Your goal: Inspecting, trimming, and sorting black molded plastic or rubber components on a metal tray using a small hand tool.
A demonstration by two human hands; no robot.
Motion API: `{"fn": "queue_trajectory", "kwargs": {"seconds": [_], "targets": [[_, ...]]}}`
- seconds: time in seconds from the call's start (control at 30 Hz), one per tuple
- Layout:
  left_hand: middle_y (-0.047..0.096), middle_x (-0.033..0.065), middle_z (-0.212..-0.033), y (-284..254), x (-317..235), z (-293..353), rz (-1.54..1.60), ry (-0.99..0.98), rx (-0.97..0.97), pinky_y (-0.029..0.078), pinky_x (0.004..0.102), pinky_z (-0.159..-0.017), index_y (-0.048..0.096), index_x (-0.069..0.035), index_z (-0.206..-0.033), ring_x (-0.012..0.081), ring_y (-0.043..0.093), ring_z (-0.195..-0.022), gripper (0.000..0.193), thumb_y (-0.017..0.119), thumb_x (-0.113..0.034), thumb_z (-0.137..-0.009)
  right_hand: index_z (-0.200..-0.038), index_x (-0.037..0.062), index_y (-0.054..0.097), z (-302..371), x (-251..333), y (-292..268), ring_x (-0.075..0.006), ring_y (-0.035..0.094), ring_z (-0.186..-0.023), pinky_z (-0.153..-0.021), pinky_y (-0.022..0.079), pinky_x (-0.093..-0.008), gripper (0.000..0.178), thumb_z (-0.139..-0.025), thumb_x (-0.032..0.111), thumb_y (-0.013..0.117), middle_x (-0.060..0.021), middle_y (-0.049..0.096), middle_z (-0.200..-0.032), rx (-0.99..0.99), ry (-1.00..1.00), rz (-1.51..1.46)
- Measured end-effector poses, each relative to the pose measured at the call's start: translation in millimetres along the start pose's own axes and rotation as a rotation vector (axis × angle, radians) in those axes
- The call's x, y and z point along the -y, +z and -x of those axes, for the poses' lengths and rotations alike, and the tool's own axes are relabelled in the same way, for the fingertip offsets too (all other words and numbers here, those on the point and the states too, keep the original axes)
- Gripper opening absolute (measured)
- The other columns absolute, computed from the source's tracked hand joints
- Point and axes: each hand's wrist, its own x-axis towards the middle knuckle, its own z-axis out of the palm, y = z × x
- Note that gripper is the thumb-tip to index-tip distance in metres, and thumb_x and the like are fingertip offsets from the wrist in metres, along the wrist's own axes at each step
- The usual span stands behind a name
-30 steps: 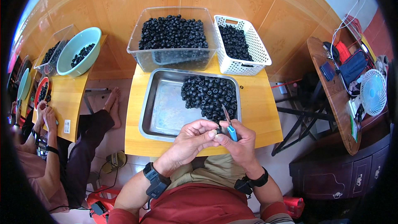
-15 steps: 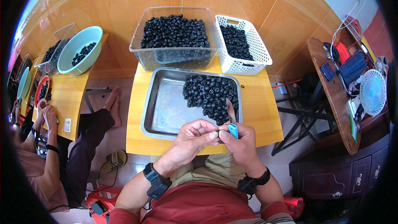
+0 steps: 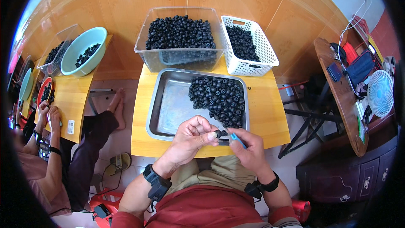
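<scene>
My left hand (image 3: 190,140) pinches a small black ring-shaped part (image 3: 219,134) between thumb and fingertips, over the tray's near edge. My right hand (image 3: 249,148) is closed around a knife with a blue handle (image 3: 238,140); its blade is hardly visible from here. A small dark bit shows between the held part and my right fingertips; whether it is joined to the part I cannot tell. Just beyond both hands is a metal tray (image 3: 171,101), with a pile of similar black parts (image 3: 217,97) in its right half.
A clear plastic bin (image 3: 145,59) and a white perforated basket (image 3: 263,52), both holding black parts, stand behind the tray on the wooden table (image 3: 270,114). At left, a co-worker's hands (image 3: 48,116) work near a red bowl. A fan (image 3: 379,93) stands at right.
My hands have moved slightly apart. The knife has turned from blade-up over the pile to lying low in my right hand, and the black part now shows in my left fingertips.
</scene>
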Motion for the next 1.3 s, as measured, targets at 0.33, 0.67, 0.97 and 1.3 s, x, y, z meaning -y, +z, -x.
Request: {"fn": "queue_trajectory", "kwargs": {"seconds": [0.33,0.67,0.97,1.3], "targets": [[0.069,0.0138,-0.105,0,0,4,0.034,0.013,0.039,0.059,0.0306,-0.081,0.055,-0.005,-0.101,0.0179,0.069,-0.088,0.016,0.065,0.002,-0.092,-0.116,-0.0016,0.066,9,8,-8,-0.0186,0.057,-0.061,-0.056,0.044,-0.0298,0.035,-0.093,0.025,0.068,-0.0110,0.062,-0.076,0.071,-0.135,0.252],[0.070,0.0168,-0.101,21,-19,12,-0.036,0.085,0.154,0.059,0.0317,-0.077,0.047,-0.008,-0.094,0.0179,0.069,-0.084,0.024,0.067,0.005,-0.089,-0.116,-0.0028,0.067,14,-5,-22,-0.0130,0.062,-0.071,-0.066,0.049,-0.0266,0.034,-0.095,0.024,0.066,-0.0122,0.069,-0.084,-0.042,0.024,0.189],[0.070,0.0155,-0.102,9,-14,13,-0.059,0.087,0.089,0.060,0.0308,-0.076,0.047,-0.008,-0.093,0.0175,0.070,-0.085,0.024,0.067,0.005,-0.089,-0.115,-0.0039,0.067,13,27,-15,-0.0178,0.060,-0.065,-0.060,0.047,-0.0292,0.037,-0.093,0.026,0.069,-0.0126,0.067,-0.081,0.106,-0.121,0.143],[0.069,0.0154,-0.101,5,-13,17,-0.037,0.064,0.096,0.060,0.0304,-0.077,0.046,-0.008,-0.093,0.0187,0.070,-0.084,0.024,0.067,0.005,-0.089,-0.113,-0.0032,0.068,15,27,-11,-0.0205,0.059,-0.061,-0.055,0.044,-0.0316,0.037,-0.091,0.027,0.071,-0.0134,0.064,-0.075,0.141,-0.093,0.197]]}}
